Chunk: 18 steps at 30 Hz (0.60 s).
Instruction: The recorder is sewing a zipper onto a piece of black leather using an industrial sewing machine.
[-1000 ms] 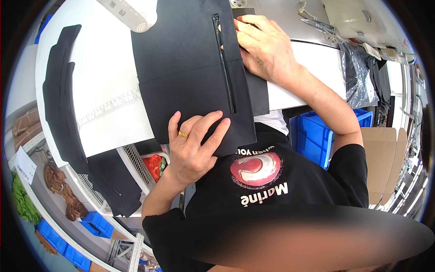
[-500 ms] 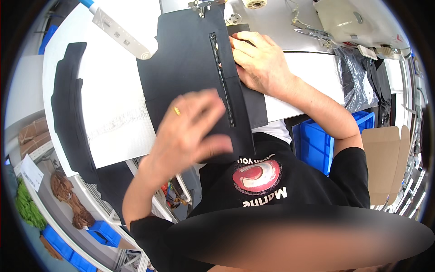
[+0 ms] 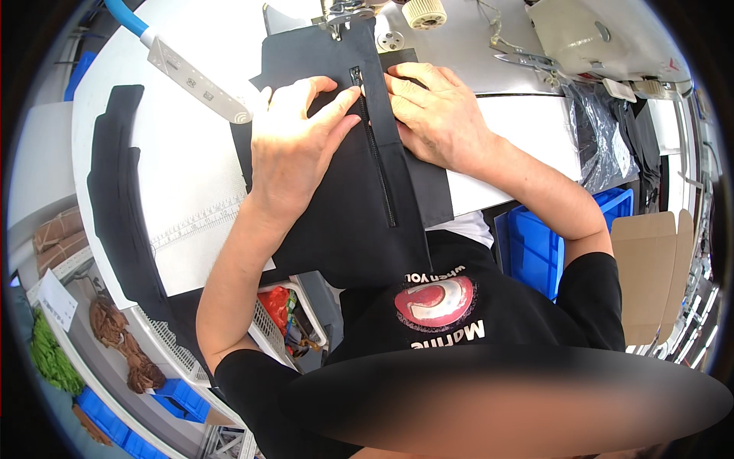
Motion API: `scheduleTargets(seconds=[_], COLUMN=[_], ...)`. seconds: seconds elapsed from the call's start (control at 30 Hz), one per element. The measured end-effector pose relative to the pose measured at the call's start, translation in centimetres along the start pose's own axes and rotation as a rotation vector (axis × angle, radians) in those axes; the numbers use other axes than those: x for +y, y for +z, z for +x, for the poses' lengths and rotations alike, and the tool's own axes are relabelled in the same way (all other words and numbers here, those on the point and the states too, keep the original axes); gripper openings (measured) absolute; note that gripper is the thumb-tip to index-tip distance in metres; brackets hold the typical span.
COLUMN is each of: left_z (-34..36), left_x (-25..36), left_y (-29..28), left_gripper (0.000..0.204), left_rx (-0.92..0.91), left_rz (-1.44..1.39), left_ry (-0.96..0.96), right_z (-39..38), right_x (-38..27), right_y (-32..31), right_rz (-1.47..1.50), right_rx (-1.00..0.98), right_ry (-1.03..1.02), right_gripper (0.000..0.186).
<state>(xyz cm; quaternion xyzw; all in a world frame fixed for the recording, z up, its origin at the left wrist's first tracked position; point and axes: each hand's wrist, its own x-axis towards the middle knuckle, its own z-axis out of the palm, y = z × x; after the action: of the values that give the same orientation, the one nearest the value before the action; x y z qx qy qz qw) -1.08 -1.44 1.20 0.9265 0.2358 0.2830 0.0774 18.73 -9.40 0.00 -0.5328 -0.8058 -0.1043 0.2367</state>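
A black fabric panel [image 3: 329,222] lies under the sewing machine's presser foot [image 3: 336,30] and hangs over the table's front edge. A black zipper [image 3: 376,164] runs lengthwise along its right part. My left hand [image 3: 294,141] rests on the panel left of the zipper, fingers apart, with fingertips touching close to its upper end. My right hand [image 3: 440,115] is closed on the panel's right edge. Its fingertips go beneath the fabric, and bits of skin show through the zipper opening. Another black piece [image 3: 432,183] lies below, under my right wrist.
A white device on a blue hose [image 3: 195,84] reaches in beside my left hand. Folded black fabric [image 3: 115,176] lies at the table's left. Scissors [image 3: 527,61] rest at the machine's right. Blue bins [image 3: 531,249] stand below right; a white basket [image 3: 279,325] is below left.
My left hand has moved forward and come down on the panel near the zipper's upper end. The panel has shifted slightly toward me. My right hand keeps its hold, moving only slightly.
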Motion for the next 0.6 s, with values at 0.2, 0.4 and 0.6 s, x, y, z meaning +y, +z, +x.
scheduleTargets(seconds=[0.2, 0.4, 0.6], left_z=[-0.1, -0.4, -0.6], left_x=[-0.1, 0.1, 0.2], left_y=[0.2, 0.4, 0.4], left_gripper=[0.032, 0.033, 0.036], left_rx=[-0.006, 0.007, 0.001], left_rz=[0.036, 0.045, 0.052], left_ry=[0.008, 0.032, 0.003], right_z=[0.0, -0.1, 0.7], right_x=[0.2, 0.5, 0.9], right_y=[0.0, -0.2, -0.6], right_rz=[0.019, 0.045, 0.181], right_rx=[-0.012, 0.002, 0.104], right_ry=[0.006, 0.006, 0.058], right_gripper=[0.026, 0.025, 0.033])
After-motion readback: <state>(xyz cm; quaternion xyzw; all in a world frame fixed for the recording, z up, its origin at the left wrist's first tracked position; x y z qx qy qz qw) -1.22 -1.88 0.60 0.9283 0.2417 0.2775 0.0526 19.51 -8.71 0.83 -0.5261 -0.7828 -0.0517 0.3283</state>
